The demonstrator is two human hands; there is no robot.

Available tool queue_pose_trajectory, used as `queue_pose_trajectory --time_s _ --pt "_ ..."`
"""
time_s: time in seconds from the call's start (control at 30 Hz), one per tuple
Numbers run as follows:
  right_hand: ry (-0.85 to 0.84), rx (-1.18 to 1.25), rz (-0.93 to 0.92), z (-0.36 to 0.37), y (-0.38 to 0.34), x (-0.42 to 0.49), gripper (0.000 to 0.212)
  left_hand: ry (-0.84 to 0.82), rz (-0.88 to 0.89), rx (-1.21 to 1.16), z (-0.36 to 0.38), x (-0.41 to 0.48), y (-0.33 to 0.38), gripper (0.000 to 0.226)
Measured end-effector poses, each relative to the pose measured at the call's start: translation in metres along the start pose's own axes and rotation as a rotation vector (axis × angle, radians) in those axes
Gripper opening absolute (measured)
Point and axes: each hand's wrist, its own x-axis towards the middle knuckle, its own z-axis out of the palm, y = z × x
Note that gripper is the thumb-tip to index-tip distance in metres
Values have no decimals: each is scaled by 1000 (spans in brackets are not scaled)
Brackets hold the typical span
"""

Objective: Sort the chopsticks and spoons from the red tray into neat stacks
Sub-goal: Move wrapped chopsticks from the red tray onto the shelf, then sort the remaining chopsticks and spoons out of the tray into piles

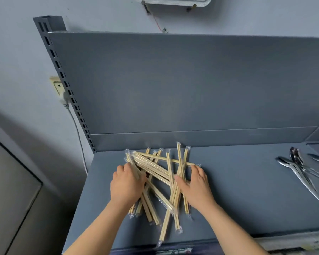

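A loose, crisscrossed heap of wrapped wooden chopsticks (160,173) lies on the grey-blue shelf (238,190), left of its middle. My left hand (126,184) presses on the heap's left side, fingers curled over several pairs. My right hand (195,186) rests on the heap's right side with fingers spread flat against the sticks. Several metal spoons (300,168) lie together at the far right of the shelf, handles pointing toward me. No red tray is in view.
A tall grey back panel (173,85) rises behind the shelf, with a slotted upright (63,78) at its left. A wall socket with a white cable (63,92) sits left of it. The shelf's front edge (173,245) is close to the lowest chopsticks.
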Motion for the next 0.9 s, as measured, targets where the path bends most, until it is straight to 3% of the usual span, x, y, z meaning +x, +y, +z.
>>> queue_pose_trajectory --time_s 0.1,0.37,0.67,0.9 --pt "65 109 69 -27 6 -12 71 21 157 -37 -12 -3 7 45" --pt "390 473 263 -129 79 -73 34 -148 503 -460 -21 -27 78 6" --pt "780 498 422 -231 209 -172 25 -347 569 -619 40 -81 203 14" --pt "917 513 503 -311 317 -221 17 -443 659 -627 104 -147 337 14"
